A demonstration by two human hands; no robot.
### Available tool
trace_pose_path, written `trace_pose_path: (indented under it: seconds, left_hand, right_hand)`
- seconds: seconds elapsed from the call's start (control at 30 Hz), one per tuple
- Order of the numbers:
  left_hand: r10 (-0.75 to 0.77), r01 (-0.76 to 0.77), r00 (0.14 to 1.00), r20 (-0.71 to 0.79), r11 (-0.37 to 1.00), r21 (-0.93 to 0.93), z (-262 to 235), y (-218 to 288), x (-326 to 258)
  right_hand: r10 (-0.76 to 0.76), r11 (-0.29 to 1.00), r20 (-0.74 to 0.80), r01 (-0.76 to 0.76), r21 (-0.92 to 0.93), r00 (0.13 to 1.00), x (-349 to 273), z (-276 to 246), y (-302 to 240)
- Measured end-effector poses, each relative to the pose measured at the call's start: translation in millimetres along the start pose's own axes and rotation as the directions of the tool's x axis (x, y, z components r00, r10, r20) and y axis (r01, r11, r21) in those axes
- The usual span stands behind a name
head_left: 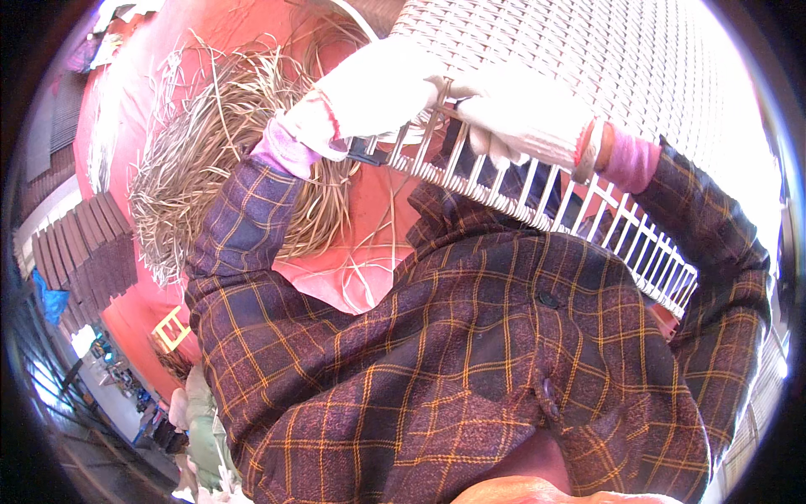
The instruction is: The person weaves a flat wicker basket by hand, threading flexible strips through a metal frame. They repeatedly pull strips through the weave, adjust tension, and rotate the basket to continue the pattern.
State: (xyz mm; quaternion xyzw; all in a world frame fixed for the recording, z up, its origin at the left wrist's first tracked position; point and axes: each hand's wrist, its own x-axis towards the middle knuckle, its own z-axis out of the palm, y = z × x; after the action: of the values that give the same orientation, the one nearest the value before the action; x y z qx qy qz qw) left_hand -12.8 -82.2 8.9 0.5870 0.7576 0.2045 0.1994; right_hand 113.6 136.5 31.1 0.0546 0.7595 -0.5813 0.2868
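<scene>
A large woven wicker piece (579, 42) in pale grey-brown lies in front of me, with a row of bare bars (546, 195) along its near edge. My left hand (382, 88), in a white glove, is closed at the weave's edge, its fingertips pinching a flat wicker strand (439, 104). Against it from the other side comes my right hand (529, 116), also gloved in white, with thumb and forefinger on that same strand and the other fingers curled down over the bars. The glove tips hide exactly how the strand passes around the bar.
A big loose bundle of tan strands (243, 143) lies left of my left arm on a red surface (374, 223). Farther left are a yellow frame-shaped thing (172, 330), brown slatted pieces (84, 248) and a blue plastic bag (52, 298). A few stray strands trail near my chest.
</scene>
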Motion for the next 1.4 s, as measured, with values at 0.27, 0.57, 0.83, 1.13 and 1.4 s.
trace_pose_path:
  seconds: [0.27,0.57,0.83,1.13,1.4]
  left_hand:
    - [0.299,-0.193,0.941,-0.159,0.860,0.473,-5.2,12.1,-14.6]
    - [0.388,-0.351,0.897,-0.212,0.917,0.192,-5.5,36.4,12.2]
    - [0.155,-0.035,0.963,-0.219,0.882,0.469,19.9,67.2,16.3]
    - [0.196,-0.173,0.977,-0.083,0.958,0.228,24.9,38.3,26.2]
    - [0.345,-0.316,0.922,-0.173,0.932,0.175,27.5,16.9,19.7]
  right_hand:
    - [-0.077,0.951,0.053,0.090,-0.297,0.996,32.8,-15.3,2.5]
    - [0.029,0.994,-0.094,-0.039,-0.106,0.995,-64.2,-39.9,-25.8]
    - [0.071,0.986,-0.172,-0.043,0.162,0.983,-68.7,-10.5,18.7]
    - [0.048,0.955,0.078,-0.068,0.288,0.996,-42.6,-21.5,38.4]
    - [0.150,0.989,-0.045,-0.150,0.014,0.988,-20.2,-15.2,39.9]
